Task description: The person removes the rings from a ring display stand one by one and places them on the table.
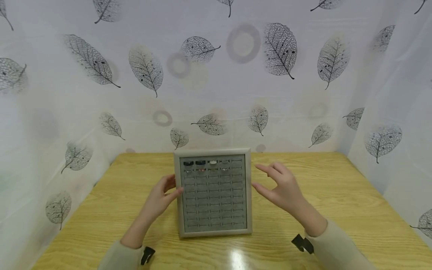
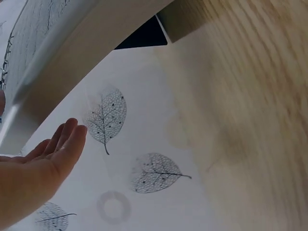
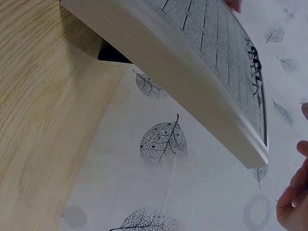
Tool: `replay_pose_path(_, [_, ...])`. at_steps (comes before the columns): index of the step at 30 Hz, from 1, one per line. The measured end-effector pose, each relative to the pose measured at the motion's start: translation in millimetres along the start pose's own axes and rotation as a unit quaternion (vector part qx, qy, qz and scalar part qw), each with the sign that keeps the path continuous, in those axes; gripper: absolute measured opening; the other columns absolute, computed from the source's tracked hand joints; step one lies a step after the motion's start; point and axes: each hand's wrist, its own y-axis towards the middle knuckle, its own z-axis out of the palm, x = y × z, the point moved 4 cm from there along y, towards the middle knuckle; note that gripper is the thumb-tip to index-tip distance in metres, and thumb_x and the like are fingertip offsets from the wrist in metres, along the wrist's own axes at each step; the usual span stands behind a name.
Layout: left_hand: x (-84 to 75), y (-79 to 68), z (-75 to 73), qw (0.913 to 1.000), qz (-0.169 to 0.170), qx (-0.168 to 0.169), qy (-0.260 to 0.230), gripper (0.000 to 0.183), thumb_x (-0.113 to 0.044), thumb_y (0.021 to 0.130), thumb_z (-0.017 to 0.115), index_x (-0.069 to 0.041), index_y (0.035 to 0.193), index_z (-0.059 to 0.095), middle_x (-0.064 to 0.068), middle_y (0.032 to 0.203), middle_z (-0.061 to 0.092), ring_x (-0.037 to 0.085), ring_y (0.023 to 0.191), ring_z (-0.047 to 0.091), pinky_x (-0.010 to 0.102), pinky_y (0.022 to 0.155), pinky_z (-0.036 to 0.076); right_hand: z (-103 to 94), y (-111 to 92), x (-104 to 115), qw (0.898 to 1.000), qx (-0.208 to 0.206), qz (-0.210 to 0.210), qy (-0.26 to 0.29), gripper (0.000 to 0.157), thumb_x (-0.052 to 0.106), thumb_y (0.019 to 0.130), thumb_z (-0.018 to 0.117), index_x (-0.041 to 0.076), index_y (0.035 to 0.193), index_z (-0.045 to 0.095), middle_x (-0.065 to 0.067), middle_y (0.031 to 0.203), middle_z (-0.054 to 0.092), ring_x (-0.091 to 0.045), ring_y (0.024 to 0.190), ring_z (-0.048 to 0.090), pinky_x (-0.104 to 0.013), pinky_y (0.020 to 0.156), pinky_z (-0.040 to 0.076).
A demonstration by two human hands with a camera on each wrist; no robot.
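Observation:
A ring display board (image 1: 215,195) with a pale frame and grey slotted panel stands upright on the table. Several rings (image 1: 200,163), some black and some light, sit in its upper slots toward the left. My left hand (image 1: 162,198) holds the frame's left side, thumb over the front edge and fingers behind it. To the right of the frame, my right hand (image 1: 281,187) is held up with thumb and fingers apart and nothing between them. In the right wrist view its fingers (image 3: 293,192) are only partly visible.
The board stands on a wood-grain table (image 1: 141,168). A black piece (image 2: 144,36) shows behind the board near its base. White cloth with leaf prints (image 1: 209,86) encloses the back and sides. A black buckle (image 1: 302,243) hangs at the right sleeve.

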Motion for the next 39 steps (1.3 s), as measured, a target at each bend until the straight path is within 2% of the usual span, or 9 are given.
replay_pose_path(6, [9.2,5.8,4.1,0.9946,-0.029,0.046,-0.089,0.065,-0.020,0.083,0.063,0.008,0.131,0.028,0.027,0.130,0.037,0.036,0.119,0.036,0.041,0.093,0.035,11.0,6.5,-6.4,1.000,-0.007,-0.010,0.025,0.045,0.041,0.081,0.061,-0.002,0.092,0.065,0.003,0.063,0.039,-0.010,0.056,0.029,-0.017,0.050,0.025])
replay_pose_path(12, [15.8,9.5,5.3,0.9868,-0.020,0.086,-0.136,0.066,-0.015,0.081,0.065,0.008,0.132,0.029,0.027,0.126,0.041,0.035,0.115,0.042,0.037,0.088,0.041,24.9,13.7,-12.5,0.998,0.010,-0.037,0.039,0.043,0.040,0.081,0.061,-0.001,0.091,0.067,0.004,0.060,0.030,-0.008,0.056,0.023,-0.018,0.051,0.021])
replay_pose_path(18, [17.1,9.9,7.5,0.9816,0.015,0.125,-0.143,0.067,-0.012,0.080,0.066,0.010,0.130,0.029,0.027,0.121,0.045,0.034,0.108,0.048,0.033,0.083,0.046,36.3,22.3,-15.0,0.997,0.021,-0.070,0.020,0.040,0.039,0.083,0.058,0.001,0.090,0.069,0.005,0.059,0.030,-0.009,0.053,0.022,-0.022,0.048,0.022])
replay_pose_path(26, [13.3,9.4,8.8,0.9799,0.019,0.136,-0.144,0.066,-0.012,0.081,0.065,0.010,0.130,0.028,0.028,0.119,0.045,0.035,0.107,0.049,0.033,0.081,0.046,46.2,31.7,-16.0,0.996,0.021,-0.087,0.020,0.034,0.032,0.085,0.058,0.000,0.089,0.069,0.001,0.060,0.038,-0.010,0.051,0.035,-0.021,0.046,0.029])
replay_pose_path(30, [13.0,9.2,8.6,0.9808,0.014,0.135,-0.140,0.067,-0.012,0.080,0.066,0.011,0.130,0.028,0.028,0.119,0.046,0.035,0.106,0.049,0.035,0.082,0.046,51.7,35.5,-14.5,0.995,0.023,-0.093,-0.008,0.025,0.022,0.074,0.072,0.001,0.088,0.070,0.003,0.060,0.033,-0.011,0.051,0.027,-0.023,0.047,0.026])
replay_pose_path(33, [12.9,9.2,8.6,0.9810,0.010,0.135,-0.139,0.066,-0.012,0.080,0.066,0.011,0.130,0.028,0.028,0.119,0.046,0.035,0.106,0.049,0.036,0.083,0.045,55.6,37.9,-12.6,0.995,0.023,-0.099,-0.023,0.025,0.015,0.066,0.076,0.003,0.087,0.071,0.003,0.059,0.032,-0.012,0.052,0.024,-0.025,0.048,0.023])
replay_pose_path(39, [13.0,9.6,8.3,0.9810,0.004,0.135,-0.139,0.066,-0.012,0.080,0.066,0.011,0.130,0.029,0.027,0.119,0.046,0.035,0.106,0.049,0.037,0.083,0.045,62.9,40.8,-10.2,0.993,0.016,-0.111,-0.031,0.017,0.013,0.066,0.075,0.007,0.082,0.071,0.001,0.059,0.034,-0.014,0.052,0.026,-0.027,0.049,0.024])
